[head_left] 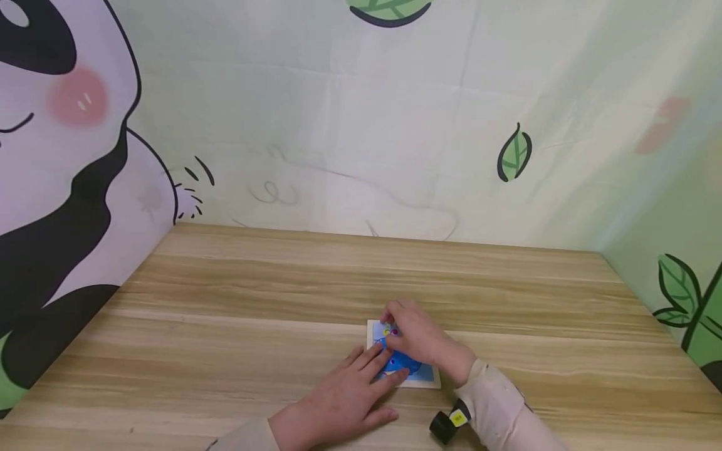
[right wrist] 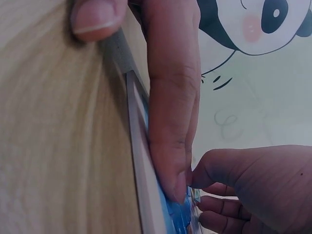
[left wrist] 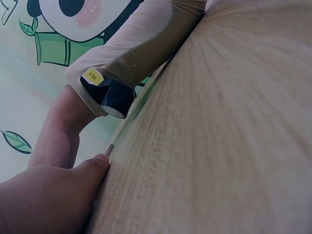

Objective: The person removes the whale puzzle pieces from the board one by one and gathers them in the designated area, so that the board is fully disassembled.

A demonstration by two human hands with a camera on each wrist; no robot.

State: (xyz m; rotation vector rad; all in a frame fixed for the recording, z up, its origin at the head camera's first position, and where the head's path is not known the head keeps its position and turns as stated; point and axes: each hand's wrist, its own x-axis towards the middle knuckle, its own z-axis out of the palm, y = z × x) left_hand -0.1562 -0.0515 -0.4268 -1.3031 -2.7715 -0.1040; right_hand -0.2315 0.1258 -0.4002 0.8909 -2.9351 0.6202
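A small square picture puzzle (head_left: 430, 377) with a pale border and a blue whale-like figure lies on the table. My left hand (head_left: 352, 391) rests over its left side, fingers spread and extended onto the picture. In the right wrist view, left fingers (right wrist: 170, 107) press on the raised blue part (right wrist: 180, 214). My right hand (head_left: 417, 335) reaches over the puzzle's upper left, thumb and fingers curled around a small colourful puzzle piece (right wrist: 197, 196), mostly hidden by them. The left wrist view shows the left thumb (left wrist: 95, 168) at the puzzle's edge (left wrist: 109, 148).
The wooden table (head_left: 254, 288) meets a wall (head_left: 361, 125) painted with leaves and a panda (head_left: 141, 169). A black wrist camera (head_left: 445, 427) with a yellow label is strapped at the right sleeve (head_left: 496, 401), low over the table beside the puzzle's near edge.
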